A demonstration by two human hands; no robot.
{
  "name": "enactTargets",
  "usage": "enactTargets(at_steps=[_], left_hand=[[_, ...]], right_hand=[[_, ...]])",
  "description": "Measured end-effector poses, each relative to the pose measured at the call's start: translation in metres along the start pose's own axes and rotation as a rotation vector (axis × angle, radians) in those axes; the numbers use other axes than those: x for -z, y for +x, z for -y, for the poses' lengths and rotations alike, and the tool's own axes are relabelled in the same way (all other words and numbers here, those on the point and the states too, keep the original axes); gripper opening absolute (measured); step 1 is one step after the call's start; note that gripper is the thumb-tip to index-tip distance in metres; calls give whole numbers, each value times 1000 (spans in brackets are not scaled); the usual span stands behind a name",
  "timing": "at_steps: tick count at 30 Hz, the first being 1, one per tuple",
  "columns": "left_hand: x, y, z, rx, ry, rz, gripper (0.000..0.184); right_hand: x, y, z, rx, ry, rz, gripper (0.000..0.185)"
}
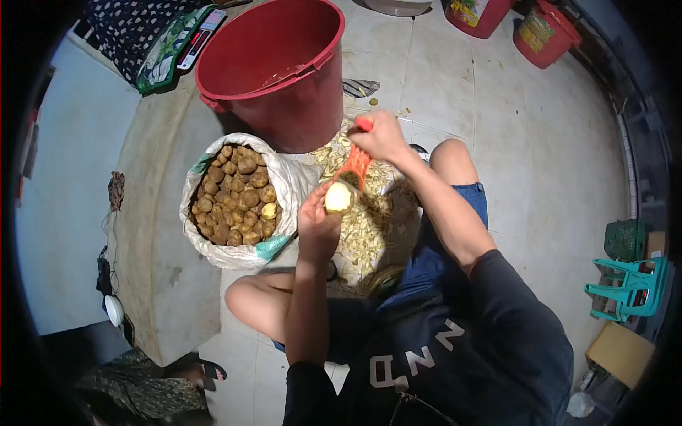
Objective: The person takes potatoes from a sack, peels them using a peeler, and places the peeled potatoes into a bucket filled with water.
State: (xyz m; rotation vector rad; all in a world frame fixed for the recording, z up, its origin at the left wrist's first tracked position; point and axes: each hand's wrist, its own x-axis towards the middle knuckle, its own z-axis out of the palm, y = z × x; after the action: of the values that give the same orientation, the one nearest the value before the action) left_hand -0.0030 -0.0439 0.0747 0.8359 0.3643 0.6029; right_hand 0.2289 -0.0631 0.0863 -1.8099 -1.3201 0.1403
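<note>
My left hand [317, 221] is closed around a potato [338, 199], whose pale yellow flesh faces up. In my right hand [383, 136] is an orange-red peeler [355, 163], its grip wrapped by my fingers. The peeler's lower end is close to the far side of the potato; whether it touches cannot be made out. Beneath both hands, potato peels [364, 245] cover the floor between my legs. Left of my left hand stands an open white sack [288, 181] full of unpeeled potatoes [231, 195], with one partly peeled potato [269, 211] among them.
A large red tub [305, 113] stands beyond the sack. A scale [202, 39] rests on the ledge [167, 248] at left. Red buckets [543, 35] are at the far right, a teal stool [632, 287] nearer. At lower left shows another person's sandalled foot [209, 370].
</note>
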Motion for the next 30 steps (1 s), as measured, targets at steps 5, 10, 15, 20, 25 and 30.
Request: enactTargets(at_steps=[5, 10, 15, 20, 25, 30], left_hand=[[1, 1, 3, -2, -249, 15, 52], [-4, 0, 2, -6, -180, 26, 51], [4, 1, 9, -17, -57, 21, 53], [-8, -2, 1, 5, -237, 40, 54], [-6, -2, 4, -14, -80, 7, 74], [-5, 0, 5, -48, -314, 62, 58]], right_hand=[[1, -6, 24, 73, 223, -37, 22], [-4, 8, -9, -285, 96, -7, 27], [8, -2, 23, 285, -17, -49, 17], [3, 2, 5, -122, 195, -71, 15], [-1, -1, 10, 29, 222, -138, 14], [5, -7, 24, 44, 252, -43, 13]])
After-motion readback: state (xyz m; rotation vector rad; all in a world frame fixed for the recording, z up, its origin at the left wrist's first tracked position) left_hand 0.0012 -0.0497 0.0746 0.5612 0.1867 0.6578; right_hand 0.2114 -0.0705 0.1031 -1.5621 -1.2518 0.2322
